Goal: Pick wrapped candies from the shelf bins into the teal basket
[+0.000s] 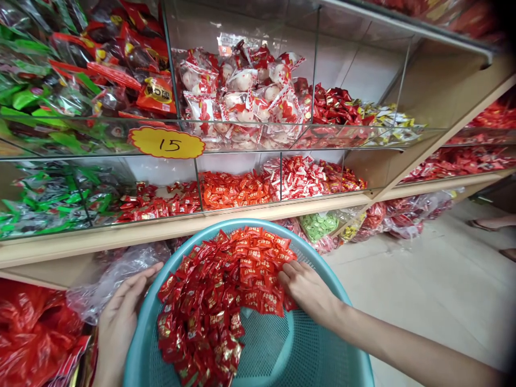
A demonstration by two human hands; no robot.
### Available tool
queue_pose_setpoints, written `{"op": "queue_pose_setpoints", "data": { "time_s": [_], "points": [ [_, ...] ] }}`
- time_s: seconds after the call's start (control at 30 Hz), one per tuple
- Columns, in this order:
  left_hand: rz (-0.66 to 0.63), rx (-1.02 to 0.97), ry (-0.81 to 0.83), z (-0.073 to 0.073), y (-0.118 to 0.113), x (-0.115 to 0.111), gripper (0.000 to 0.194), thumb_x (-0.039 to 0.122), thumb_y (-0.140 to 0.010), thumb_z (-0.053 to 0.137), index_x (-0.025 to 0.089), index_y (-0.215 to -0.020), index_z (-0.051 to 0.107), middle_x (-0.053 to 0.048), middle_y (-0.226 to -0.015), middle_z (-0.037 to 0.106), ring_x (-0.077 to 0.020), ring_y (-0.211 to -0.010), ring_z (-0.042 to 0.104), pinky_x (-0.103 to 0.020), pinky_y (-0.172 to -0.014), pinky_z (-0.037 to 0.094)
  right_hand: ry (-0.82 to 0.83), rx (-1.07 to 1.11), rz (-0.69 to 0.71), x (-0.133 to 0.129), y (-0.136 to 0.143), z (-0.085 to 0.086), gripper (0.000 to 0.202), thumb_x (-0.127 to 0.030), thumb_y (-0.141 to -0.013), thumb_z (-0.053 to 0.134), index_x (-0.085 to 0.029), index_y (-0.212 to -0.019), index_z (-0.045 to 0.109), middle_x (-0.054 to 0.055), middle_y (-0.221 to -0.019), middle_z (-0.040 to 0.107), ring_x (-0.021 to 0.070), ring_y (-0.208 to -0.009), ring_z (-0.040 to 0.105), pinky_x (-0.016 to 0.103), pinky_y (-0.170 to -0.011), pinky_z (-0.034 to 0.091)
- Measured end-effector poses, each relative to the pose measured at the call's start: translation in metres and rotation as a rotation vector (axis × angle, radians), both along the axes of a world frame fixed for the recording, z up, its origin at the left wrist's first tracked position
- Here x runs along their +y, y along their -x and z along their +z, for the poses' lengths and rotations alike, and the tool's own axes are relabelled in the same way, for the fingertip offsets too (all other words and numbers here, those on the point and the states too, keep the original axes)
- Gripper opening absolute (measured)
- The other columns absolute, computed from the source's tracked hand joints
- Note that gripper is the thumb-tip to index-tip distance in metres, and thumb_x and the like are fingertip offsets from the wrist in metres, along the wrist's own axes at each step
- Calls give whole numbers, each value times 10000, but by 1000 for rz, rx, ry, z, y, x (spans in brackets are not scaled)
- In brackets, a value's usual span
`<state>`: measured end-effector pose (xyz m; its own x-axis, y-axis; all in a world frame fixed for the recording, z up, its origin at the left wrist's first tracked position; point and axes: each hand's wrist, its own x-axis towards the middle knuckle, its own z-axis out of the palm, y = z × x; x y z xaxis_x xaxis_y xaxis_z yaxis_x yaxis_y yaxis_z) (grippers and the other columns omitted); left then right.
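A teal plastic basket [261,344] with mesh walls and bottom stands in front of me. Dark red, gold-printed wrapped candies [205,301] are heaped along its left side. Brighter red candy packets [258,258] lie in overlapping rows toward the back and right. My right hand [300,282] reaches inside over the right edge of these rows, its fingers curled closed on a red candy packet; the fingertips are partly hidden. Along the basket's left outer side rests my left hand [124,312], fingers stretched out near the rim, with nothing seen in it.
Glass-divided shelves [189,223] ahead hold several kinds of wrapped candy. A yellow price tag [167,142] reads 15. Clear plastic bags [116,274] and a red plastic bag [36,328] lie at left. Bagged candies [322,226] sit beneath the shelf. Another person's foot [494,221] shows at right.
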<state>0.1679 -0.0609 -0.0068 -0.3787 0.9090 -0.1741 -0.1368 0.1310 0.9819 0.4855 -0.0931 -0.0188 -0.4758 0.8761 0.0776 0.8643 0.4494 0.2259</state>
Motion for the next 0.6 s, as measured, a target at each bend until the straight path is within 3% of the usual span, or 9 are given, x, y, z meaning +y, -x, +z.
{"op": "queue_pose_setpoints", "data": {
  "time_s": [0.3, 0.6],
  "points": [
    [21, -4, -3, -1, -1, 0, 210, 356, -677, 692, 210, -827, 707, -16, -1043, 720, -259, -1154, 554, -376, -1058, 353, -83, 13, 155, 3, 7, -9, 75, -123, -837, 560, -187, -804, 577, 11, -742, 605, 160, -672, 517, 328, -628, 309],
    [20, 4, 2, 1, -1, 0, 208, 369, -664, 699, 218, -806, 708, -13, -1033, 723, -267, -1158, 550, -392, -1056, 357, -115, -3, 147, 6, 12, -13, 36, -154, -837, 573, -179, -810, 570, 16, -717, 594, 171, -668, 503, 335, -615, 281]
  ]
}}
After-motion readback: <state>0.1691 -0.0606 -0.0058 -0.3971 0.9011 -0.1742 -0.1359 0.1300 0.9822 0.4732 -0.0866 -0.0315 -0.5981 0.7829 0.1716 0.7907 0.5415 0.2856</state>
